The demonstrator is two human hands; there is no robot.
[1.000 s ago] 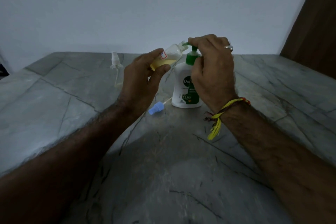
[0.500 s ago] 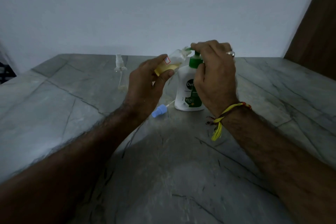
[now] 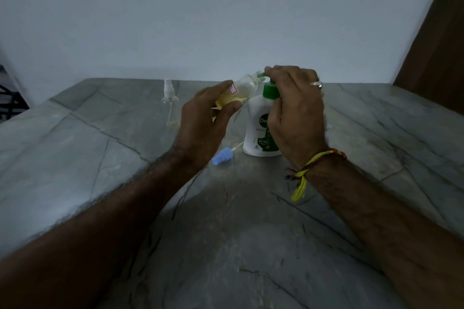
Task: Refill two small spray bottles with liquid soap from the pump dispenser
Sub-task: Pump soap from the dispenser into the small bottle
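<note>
My left hand grips a small clear spray bottle, uncapped and tilted, with yellow liquid in its lower part. Its open neck meets the green nozzle of the white pump dispenser, which stands upright on the grey stone table. My right hand lies over the green pump head, fingers curled round it, hiding most of the pump. A blue spray cap with its white tube lies on the table just left of the dispenser. A second clear spray bottle with its white sprayer fitted stands farther back left.
A pale wall rises behind the table's far edge. A brown wooden panel stands at the far right. Some dark object shows at the left edge beyond the table.
The view has shifted a little, so everything sits lower in frame. Both hands keep the same hold, the bottle's neck at the pump nozzle.
</note>
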